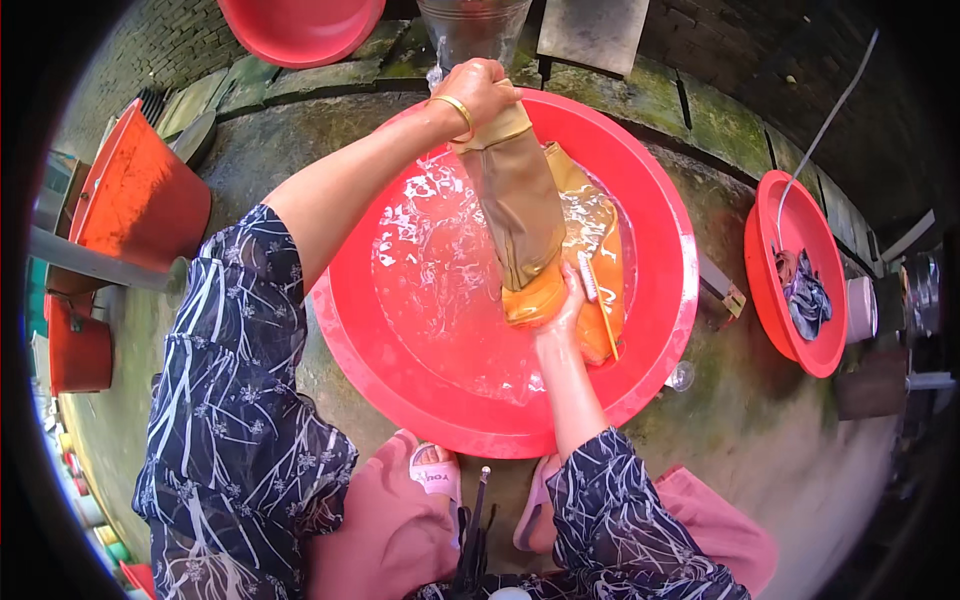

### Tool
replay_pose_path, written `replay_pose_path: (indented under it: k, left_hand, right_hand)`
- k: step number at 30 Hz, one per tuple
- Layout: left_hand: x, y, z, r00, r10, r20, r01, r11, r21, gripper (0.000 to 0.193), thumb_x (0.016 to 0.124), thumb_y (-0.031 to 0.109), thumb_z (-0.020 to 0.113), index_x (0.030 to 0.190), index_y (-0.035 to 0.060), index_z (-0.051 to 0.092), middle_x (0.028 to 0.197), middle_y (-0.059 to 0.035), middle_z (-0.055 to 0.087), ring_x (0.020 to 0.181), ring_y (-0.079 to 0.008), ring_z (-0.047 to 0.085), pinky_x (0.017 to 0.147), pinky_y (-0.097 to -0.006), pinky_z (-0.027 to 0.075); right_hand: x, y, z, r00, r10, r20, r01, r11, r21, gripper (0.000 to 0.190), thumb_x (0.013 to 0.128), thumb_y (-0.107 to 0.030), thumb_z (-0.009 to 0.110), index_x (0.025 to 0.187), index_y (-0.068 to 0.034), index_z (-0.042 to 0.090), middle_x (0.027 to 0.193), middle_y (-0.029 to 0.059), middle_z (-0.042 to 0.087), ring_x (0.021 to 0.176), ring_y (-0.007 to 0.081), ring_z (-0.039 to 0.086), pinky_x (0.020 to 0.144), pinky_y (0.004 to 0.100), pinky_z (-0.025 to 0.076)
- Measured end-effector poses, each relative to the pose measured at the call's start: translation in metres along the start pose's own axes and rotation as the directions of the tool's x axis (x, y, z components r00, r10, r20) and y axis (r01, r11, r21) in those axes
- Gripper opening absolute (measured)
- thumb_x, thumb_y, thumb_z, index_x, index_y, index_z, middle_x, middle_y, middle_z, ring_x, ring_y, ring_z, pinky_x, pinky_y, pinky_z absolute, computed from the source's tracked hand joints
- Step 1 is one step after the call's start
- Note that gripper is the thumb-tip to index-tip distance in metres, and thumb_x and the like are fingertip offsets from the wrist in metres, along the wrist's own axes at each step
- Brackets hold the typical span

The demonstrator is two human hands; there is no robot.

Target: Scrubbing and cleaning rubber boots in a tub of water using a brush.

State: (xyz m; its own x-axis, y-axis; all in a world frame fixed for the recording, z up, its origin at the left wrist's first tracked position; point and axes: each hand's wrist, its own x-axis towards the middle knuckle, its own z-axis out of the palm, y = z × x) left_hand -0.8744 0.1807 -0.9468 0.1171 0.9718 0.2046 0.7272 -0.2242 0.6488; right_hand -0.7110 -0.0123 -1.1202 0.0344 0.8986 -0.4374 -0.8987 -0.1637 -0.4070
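Note:
A tall rubber boot [517, 202], brown in the shaft and orange at the foot, is held over a large red plastic basin [667, 315] of water. My left hand [480, 94] grips the top rim of its shaft. At the orange foot end, my right hand [566, 304] clasps the boot from the right, its fingers partly hidden. A second boot [607, 255], orange and tan, lies in the water on the right side of the basin. A scrubbing brush [598, 307] with white bristles and a thin yellow handle rests on that second boot, beside my right hand.
A clear bucket [480, 30] stands beyond the basin, near another red basin [304, 26]. On the right, a red basin [799, 330] holds dark cloth and a hose [829, 112]. Orange buckets [142, 195] stand at the left. Mossy slabs [720, 127] edge the ground.

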Motion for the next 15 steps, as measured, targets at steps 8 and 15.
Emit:
replay_pose_path:
  k: [8, 15]
  left_hand:
    - [-0.074, -0.190, 0.019, 0.921, -0.380, 0.083, 0.356, 0.735, -0.577, 0.023, 0.080, 0.028, 0.071, 0.080, 0.0049, 0.066, 0.074, -0.0030, 0.063, 0.067, -0.0110, 0.053, 0.062, -0.0291, 0.043]
    - [-0.112, -0.171, 0.063, 0.888, -0.380, 0.261, 0.424, 0.452, -0.784, 0.027, 0.082, 0.038, 0.068, 0.090, 0.0122, 0.067, 0.090, -0.0005, 0.066, 0.091, -0.0134, 0.057, 0.080, -0.0358, 0.040]
  right_hand:
    - [0.001, -0.075, 0.059, 0.996, -0.087, -0.014, 0.063, 0.814, -0.577, 0.045, 0.079, -0.013, 0.061, 0.121, 0.001, 0.050, 0.109, 0.0150, 0.060, 0.097, 0.0263, 0.061, 0.086, 0.0384, 0.050]
    - [-0.039, -0.124, 0.187, 0.915, -0.246, 0.321, 0.382, 0.269, -0.884, 0.069, 0.075, -0.013, 0.068, 0.134, 0.005, 0.036, 0.109, 0.0140, 0.059, 0.096, 0.0209, 0.059, 0.084, 0.0308, 0.047]
